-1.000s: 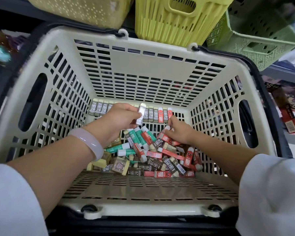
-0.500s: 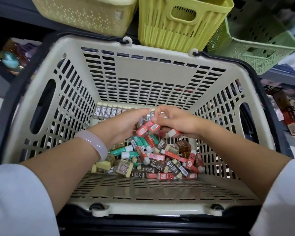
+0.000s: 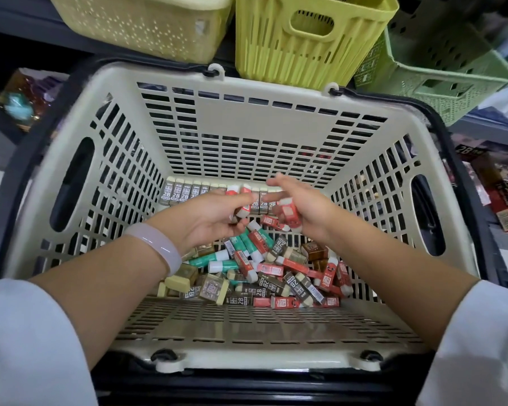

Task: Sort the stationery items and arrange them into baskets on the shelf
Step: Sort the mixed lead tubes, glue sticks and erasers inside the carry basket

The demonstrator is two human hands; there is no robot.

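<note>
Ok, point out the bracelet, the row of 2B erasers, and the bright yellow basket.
bracelet (image 3: 159, 247): head view, top of the band.
row of 2B erasers (image 3: 184, 194): head view, a grey wrapper.
bright yellow basket (image 3: 279, 54): head view, front wall.

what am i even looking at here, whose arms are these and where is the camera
No machine here: these are a person's two bare arms, filmed by one wide-angle camera worn on the head, looking forward and down. That is why the arms reach in from the bottom edge.

They reach into a big cream basket with slotted walls. On its floor lies a loose pile of erasers in red, green and brown sleeves, and a neat row of 2B erasers stands along the far wall.

The left hand, with a pale bracelet on its wrist, pinches a red eraser. The right hand holds a few more red erasers. Yellow and green baskets sit on the shelf behind.
</note>
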